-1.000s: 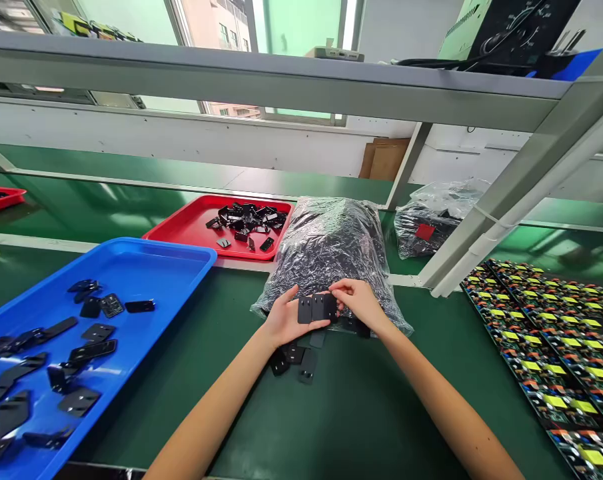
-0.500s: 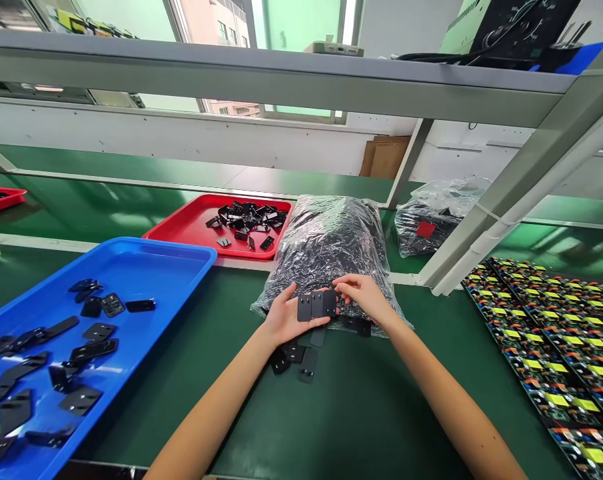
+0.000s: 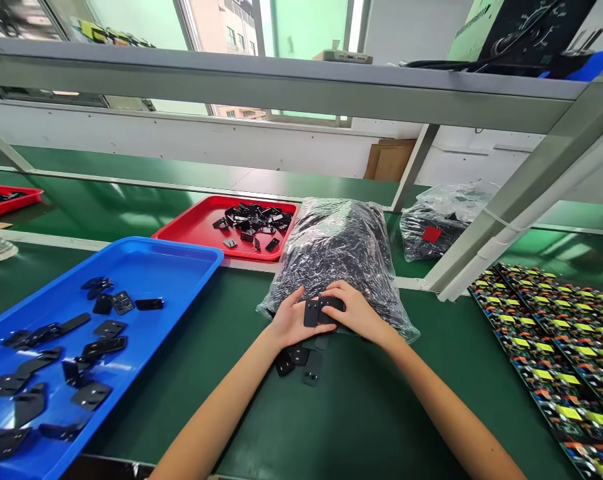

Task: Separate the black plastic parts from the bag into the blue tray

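My left hand and my right hand meet just in front of a clear plastic bag stuffed with small black parts. Both hands are closed on a small flat black piece held between them, the left from below, the right covering its right end. A few loose black pieces lie on the green mat right under my hands.
A blue tray with several black brackets sits at the left. A red tray with more black parts is behind it. Another bag lies at the back right. Rows of circuit boards fill the right side. A slanted metal post rises there.
My right hand has closed in over the black piece, covering more of it. Both hands sit slightly lower and closer together; the view has shifted a little to the right.
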A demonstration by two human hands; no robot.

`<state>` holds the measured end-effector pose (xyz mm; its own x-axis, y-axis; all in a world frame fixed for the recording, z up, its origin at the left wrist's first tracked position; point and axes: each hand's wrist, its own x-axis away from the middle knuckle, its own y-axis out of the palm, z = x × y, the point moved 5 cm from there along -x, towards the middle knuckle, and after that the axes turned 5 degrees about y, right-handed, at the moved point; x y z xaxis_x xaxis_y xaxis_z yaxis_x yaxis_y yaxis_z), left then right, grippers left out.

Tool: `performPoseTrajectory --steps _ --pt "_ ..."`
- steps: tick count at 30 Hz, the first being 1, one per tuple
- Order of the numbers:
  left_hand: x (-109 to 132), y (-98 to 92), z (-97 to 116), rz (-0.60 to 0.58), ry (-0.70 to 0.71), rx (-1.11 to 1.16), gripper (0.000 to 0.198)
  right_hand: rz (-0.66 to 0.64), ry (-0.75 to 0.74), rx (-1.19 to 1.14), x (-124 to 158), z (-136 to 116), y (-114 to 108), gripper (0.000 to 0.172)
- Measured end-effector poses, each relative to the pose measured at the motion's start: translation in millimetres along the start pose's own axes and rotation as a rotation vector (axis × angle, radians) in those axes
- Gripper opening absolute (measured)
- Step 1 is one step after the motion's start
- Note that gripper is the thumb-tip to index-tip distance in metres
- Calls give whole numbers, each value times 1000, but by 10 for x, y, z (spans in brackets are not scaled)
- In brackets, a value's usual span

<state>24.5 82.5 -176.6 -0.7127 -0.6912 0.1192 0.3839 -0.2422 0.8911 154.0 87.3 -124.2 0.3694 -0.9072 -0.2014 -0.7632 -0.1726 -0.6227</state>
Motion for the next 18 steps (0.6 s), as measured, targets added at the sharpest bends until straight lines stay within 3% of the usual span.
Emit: performPoseTrajectory --steps 6,9,14,16,18 --pt "39 60 -5 -61 33 -20 54 61 75 -16 -230 -67 -70 19" --pt "51 74 -2 -60 54 -7 59 73 146 -46 -649 -120 -68 22" --pt "37 -26 44 -15 138 34 57 12 202 -133 -1584 -346 208 22" --pt "27 -73 63 -22 151 49 54 46 220 -187 -1815 -446 303 33" --pt "19 -106 73 -31 162 65 52 65 219 -232 -1868 -534 360 39"
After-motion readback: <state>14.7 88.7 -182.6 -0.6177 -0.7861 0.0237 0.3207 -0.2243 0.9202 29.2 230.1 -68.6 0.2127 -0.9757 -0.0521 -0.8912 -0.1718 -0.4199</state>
